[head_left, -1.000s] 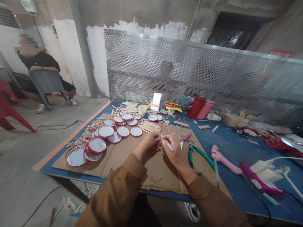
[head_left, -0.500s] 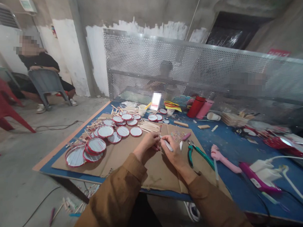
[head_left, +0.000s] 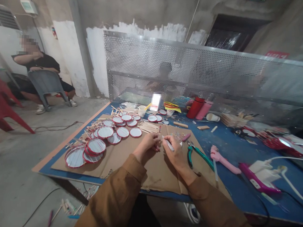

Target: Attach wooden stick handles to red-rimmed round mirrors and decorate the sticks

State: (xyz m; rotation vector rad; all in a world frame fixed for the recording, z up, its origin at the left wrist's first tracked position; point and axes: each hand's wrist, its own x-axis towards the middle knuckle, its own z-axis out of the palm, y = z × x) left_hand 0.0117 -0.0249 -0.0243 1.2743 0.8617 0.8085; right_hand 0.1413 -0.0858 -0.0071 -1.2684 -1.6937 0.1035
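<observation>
Over the middle of the brown cardboard (head_left: 124,156), my left hand (head_left: 150,144) has its fingertips pinched together on something too small to make out. Just to its right, my right hand (head_left: 173,151) is closed around a white pen-like tool (head_left: 168,145), its tip pointing toward the left hand. A small gap separates the two hands. Behind them lie pale wooden sticks (head_left: 149,127) and a loose pile of small clear pieces (head_left: 177,136). Several round, red-rimmed discs (head_left: 97,146) cover the left part of the cardboard, some overlapping.
Green-handled pliers (head_left: 202,156), a pink glue gun (head_left: 224,159) and a purple power strip (head_left: 259,178) lie to the right. Red and pink bottles (head_left: 195,107) are at the back, before a perforated metal screen (head_left: 141,66). A person (head_left: 43,62) sits at the far left.
My right hand has moved slightly right, widening the gap between the hands. The seated person at the left has raised an arm across the upper chest.
</observation>
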